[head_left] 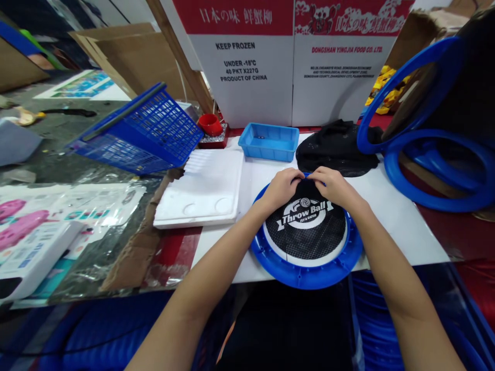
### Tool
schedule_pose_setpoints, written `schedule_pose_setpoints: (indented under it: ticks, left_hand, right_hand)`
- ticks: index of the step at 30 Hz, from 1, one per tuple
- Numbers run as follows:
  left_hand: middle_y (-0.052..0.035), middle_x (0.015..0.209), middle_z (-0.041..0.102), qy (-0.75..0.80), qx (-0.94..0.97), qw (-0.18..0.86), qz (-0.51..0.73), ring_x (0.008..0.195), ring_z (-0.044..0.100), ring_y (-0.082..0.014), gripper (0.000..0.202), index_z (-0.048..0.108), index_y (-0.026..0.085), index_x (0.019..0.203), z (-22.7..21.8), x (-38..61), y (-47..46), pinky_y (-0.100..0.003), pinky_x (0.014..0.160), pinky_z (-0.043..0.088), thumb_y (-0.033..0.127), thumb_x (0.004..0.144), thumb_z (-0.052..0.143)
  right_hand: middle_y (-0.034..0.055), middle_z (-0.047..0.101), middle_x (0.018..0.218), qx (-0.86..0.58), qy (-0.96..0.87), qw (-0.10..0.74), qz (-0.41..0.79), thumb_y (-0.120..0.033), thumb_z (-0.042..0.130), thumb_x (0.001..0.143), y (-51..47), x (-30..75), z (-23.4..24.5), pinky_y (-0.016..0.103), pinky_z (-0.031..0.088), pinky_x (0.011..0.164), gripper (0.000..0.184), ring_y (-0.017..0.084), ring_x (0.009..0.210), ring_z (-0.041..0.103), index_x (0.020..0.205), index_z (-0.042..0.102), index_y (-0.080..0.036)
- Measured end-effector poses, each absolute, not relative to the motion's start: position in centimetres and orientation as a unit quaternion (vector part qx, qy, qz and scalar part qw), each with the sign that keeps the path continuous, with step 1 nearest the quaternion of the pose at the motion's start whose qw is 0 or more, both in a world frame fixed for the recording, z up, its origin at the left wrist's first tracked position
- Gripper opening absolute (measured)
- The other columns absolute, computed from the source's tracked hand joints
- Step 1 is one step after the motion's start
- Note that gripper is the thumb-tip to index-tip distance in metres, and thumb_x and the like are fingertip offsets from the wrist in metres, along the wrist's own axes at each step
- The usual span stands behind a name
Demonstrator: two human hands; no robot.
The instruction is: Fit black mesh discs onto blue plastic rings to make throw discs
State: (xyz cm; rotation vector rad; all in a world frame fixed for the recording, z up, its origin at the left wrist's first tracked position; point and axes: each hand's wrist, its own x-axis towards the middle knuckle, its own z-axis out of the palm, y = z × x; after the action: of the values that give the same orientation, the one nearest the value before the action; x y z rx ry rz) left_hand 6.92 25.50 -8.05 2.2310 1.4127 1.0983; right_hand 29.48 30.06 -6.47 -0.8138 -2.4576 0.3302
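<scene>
A blue plastic ring [301,275] lies flat on the white table surface in front of me. Inside it sits a round black mesh net [309,242] with a white border and printed "Throw Ball" lettering. At the ring's far edge, my left hand [283,186] pinches the net's rim with closed fingers. Close beside it, my right hand [333,186] does the same, the two sets of fingertips nearly meeting. My fingers partly hide the far stretch of ring and net. Just beyond my right hand lies a pile of black mesh nets [336,149].
A light blue tray [270,149] stands behind the ring. To the left are a white foam block [209,190], a tilted blue basket [143,129] and a red cup [210,124]. More blue rings [394,175] lean at right. A white carton [255,98] walls off the back.
</scene>
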Motion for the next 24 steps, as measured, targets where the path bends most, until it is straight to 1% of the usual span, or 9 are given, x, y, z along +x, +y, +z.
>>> schedule_pose_setpoints:
  ticks: [5,11,14,19,24]
  left_hand:
    - [-0.0087,0.109,0.08,0.504,0.772,0.129,0.365,0.105,0.074,-0.0249,0.026,0.08,0.02,0.107,-8.1,7.0,25.5,-0.041,0.101,0.058,0.011,0.1,0.057]
    - [-0.0102,0.11,0.078,0.516,0.776,0.123,0.342,0.103,0.073,-0.0244,0.032,0.083,0.02,0.11,-7.9,7.0,25.3,-0.039,0.099,0.059,0.01,0.101,0.054]
    - [-0.011,0.111,0.077,0.523,0.781,0.111,0.324,0.105,0.071,-0.0251,0.034,0.083,0.02,0.112,-8.0,7.1,25.2,-0.039,0.1,0.058,0.01,0.102,0.052]
    - [-0.0114,0.112,0.077,0.538,0.792,0.07,0.28,0.109,0.065,-0.0286,0.037,0.082,0.019,0.118,-8.1,7.2,25.1,-0.044,0.103,0.055,0.013,0.105,0.048]
    - [-0.0143,0.115,0.074,0.533,0.818,0.039,0.214,0.112,0.064,-0.0304,0.043,0.079,0.016,0.123,-7.3,7.0,24.8,-0.045,0.102,0.054,0.007,0.101,0.043]
  right_hand:
    - [0.0115,0.077,0.112,-0.303,-0.899,0.284,0.138,-0.01,0.052,0.099,30.4,29.2,-7.1,0.042,0.06,0.095,0.041,0.028,0.102,0.073,0.119,0.085,-0.024]
    - [0.0112,0.076,0.11,-0.306,-0.897,0.286,0.142,-0.009,0.054,0.097,30.7,28.9,-7.8,0.042,0.06,0.095,0.042,0.027,0.101,0.072,0.118,0.086,-0.025]
    - [0.0116,0.075,0.11,-0.308,-0.895,0.288,0.146,-0.01,0.054,0.097,30.7,28.9,-8.0,0.043,0.06,0.096,0.041,0.028,0.101,0.071,0.118,0.086,-0.025]
    - [0.0127,0.075,0.11,-0.309,-0.896,0.283,0.145,-0.009,0.053,0.097,30.5,28.8,-7.8,0.042,0.061,0.095,0.042,0.027,0.1,0.071,0.118,0.087,-0.022]
    - [0.0111,0.075,0.108,-0.324,-0.891,0.282,0.151,-0.007,0.054,0.095,30.5,28.6,-7.9,0.042,0.06,0.095,0.042,0.026,0.098,0.071,0.112,0.088,-0.023]
